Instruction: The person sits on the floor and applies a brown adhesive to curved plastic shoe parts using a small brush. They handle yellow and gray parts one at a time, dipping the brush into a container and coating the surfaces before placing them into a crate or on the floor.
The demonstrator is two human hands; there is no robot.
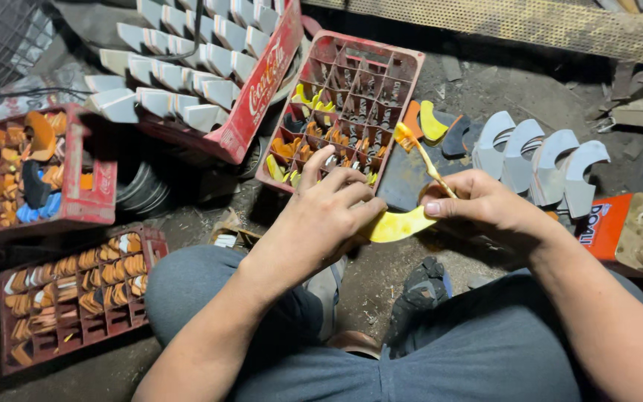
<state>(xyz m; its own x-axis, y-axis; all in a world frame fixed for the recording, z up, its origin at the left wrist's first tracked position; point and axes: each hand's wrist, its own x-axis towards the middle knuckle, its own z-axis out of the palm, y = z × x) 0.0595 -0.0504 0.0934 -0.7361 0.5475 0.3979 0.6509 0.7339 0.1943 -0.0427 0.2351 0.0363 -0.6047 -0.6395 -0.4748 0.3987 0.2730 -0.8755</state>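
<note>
Left hand: the left hand (pixel 329 216) curls closed over one end of a yellow curved piece (pixel 400 223); fingers bent on top
Right hand: the right hand (pixel 485 201) pinches a thin brush (pixel 426 160), its orange-wet tip up; it also steadies the piece's other end
Piece: held above the lap, in front of the red crate (pixel 392 89)
Risk: the wet tip could drip onto the hands or smear; the piece, gripped only at its ends, could slip
Hidden: the piece's underside and left end; crate contents too small to make out
</note>
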